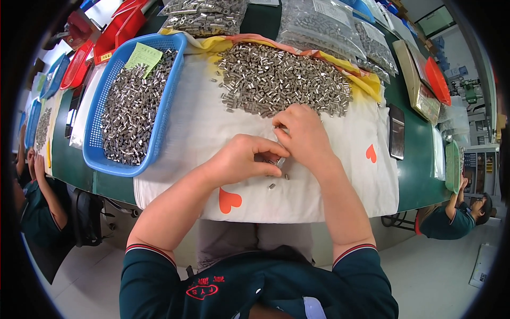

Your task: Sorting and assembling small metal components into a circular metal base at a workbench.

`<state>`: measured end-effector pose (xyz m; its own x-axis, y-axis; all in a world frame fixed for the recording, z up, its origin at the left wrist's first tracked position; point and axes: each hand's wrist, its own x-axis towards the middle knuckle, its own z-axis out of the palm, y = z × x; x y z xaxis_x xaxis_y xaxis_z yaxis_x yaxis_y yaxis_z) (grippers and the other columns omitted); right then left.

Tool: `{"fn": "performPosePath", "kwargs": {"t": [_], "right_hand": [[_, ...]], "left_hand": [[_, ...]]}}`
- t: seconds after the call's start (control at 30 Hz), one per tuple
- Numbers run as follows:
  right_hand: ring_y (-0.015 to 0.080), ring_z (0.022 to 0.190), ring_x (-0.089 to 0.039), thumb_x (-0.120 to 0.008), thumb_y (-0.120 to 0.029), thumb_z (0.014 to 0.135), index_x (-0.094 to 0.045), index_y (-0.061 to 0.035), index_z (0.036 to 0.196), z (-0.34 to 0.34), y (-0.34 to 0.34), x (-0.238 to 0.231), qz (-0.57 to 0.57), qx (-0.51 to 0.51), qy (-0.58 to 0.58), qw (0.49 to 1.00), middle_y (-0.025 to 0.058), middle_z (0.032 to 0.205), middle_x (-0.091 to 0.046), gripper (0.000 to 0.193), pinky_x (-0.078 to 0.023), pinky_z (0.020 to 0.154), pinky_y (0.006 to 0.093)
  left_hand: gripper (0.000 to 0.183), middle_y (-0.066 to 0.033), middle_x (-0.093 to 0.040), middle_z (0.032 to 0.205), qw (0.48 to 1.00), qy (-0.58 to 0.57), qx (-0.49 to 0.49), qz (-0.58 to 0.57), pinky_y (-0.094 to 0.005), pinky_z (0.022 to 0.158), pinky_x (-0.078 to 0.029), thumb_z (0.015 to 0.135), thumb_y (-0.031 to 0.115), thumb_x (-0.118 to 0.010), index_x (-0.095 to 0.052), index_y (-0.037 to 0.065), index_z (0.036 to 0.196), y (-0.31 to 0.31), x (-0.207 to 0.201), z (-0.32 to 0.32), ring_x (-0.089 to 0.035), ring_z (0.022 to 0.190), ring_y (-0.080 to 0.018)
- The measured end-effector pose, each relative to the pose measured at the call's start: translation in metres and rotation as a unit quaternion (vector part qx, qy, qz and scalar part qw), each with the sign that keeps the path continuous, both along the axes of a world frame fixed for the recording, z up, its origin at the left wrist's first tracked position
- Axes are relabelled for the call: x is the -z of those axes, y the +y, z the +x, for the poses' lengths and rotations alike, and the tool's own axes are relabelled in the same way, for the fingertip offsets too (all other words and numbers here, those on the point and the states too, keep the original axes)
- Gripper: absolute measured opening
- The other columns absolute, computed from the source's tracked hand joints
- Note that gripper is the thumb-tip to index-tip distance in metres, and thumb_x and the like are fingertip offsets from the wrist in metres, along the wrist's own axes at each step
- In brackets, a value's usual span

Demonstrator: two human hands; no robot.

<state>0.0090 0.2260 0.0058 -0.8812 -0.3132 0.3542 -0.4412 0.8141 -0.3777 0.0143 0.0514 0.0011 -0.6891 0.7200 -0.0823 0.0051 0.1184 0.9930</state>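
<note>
- Metal cylinders (pixel 281 80), small and shiny, lie in a broad pile just beyond my hands, at the far middle of the white cloth (pixel 180 151).
- My left hand (pixel 239 157) is curled near the middle of the cloth, its thumb and fingers closed around a few of these pieces, which show in the hollow between them.
- My right hand (pixel 304 135) is just beside it, against the near edge of the pile, fingers bent and drawn in toward the thumb; I cannot tell whether they grip a piece.
- Two loose cylinders (pixel 272 186) lie on the cloth just to the near side of my hands.
- Orange-red hearts (pixel 229 200) mark the cloth, one near my left forearm, one off to the right.
- Yellow and orange fabric (pixel 374 89) borders the pile on its far side.
- Left of the cloth, a blue basket (pixel 93 130) holds many more cylinders, with a pale green note (pixel 143 57) lying on them.
- Clear bags (pixel 319 29) of metal parts sit at the far side.
- To the right, a dark phone-like device (pixel 397 132) rests on the green counter (pixel 419 165).
- Farther out, co-workers (pixel 446 223) sit at left and right.
</note>
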Motion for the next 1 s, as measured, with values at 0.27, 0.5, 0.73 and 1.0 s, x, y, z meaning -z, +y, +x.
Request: {"fn": "performPosePath", "kwargs": {"t": [0.27, 0.5, 0.73, 1.0], "right_hand": [[0.0229, 0.07, -0.051, -0.061, -0.007, 0.065, -0.058, -0.0063, 0.071, 0.005, 0.006, -0.012, -0.028, -0.017, -0.043, 0.999, 0.0055, 0.069, -0.055, 0.007, -0.042, 0.066, 0.0325], [0.0066, 0.068, -0.05, -0.062, 0.001, 0.07, -0.059, -0.0023, 0.077, 0.021, 0.008, -0.031, -0.351, -0.005, -0.292, 0.889, -0.0004, 0.074, -0.057, 0.009, -0.042, 0.063, 0.0209], [0.0124, 0.067, -0.055, -0.063, 0.002, 0.067, -0.058, -0.0019, 0.072, 0.023, 0.004, -0.023, -0.256, -0.025, -0.173, 0.951, 0.0034, 0.073, -0.06, 0.008, -0.044, 0.061, 0.0241], [0.0218, 0.069, -0.055, -0.061, -0.002, 0.069, -0.06, -0.0036, 0.075, 0.024, -0.001, -0.016, -0.266, -0.035, -0.095, 0.959, 0.0056, 0.074, -0.06, 0.006, -0.044, 0.063, 0.0309]], "left_hand": [[0.032, -0.0036, -0.063, 0.089, 0.992, -0.116, -0.026, 0.035, -0.0211, 0.07, -0.047, 0.072, 0.002, -0.068, -0.06, 0.002, 0.103, -0.003, 0.001, -0.005, -0.056, 0.077, -0.0065], [0.034, -0.0049, -0.061, 0.091, 0.966, -0.202, -0.098, 0.128, -0.0217, 0.074, -0.048, 0.076, -0.001, -0.063, -0.053, -0.003, 0.108, -0.003, 0.001, -0.011, -0.058, 0.084, -0.009], [0.034, -0.0048, -0.062, 0.09, 0.963, -0.202, -0.124, 0.132, -0.0214, 0.074, -0.048, 0.075, 0.001, -0.065, -0.055, -0.003, 0.107, -0.002, 0.001, -0.01, -0.058, 0.083, -0.0086], [0.033, -0.0038, -0.062, 0.089, 0.966, -0.159, -0.166, 0.118, -0.0208, 0.072, -0.047, 0.074, 0.005, -0.067, -0.058, -0.001, 0.106, -0.003, 0.004, -0.009, -0.057, 0.08, -0.0072]]}}
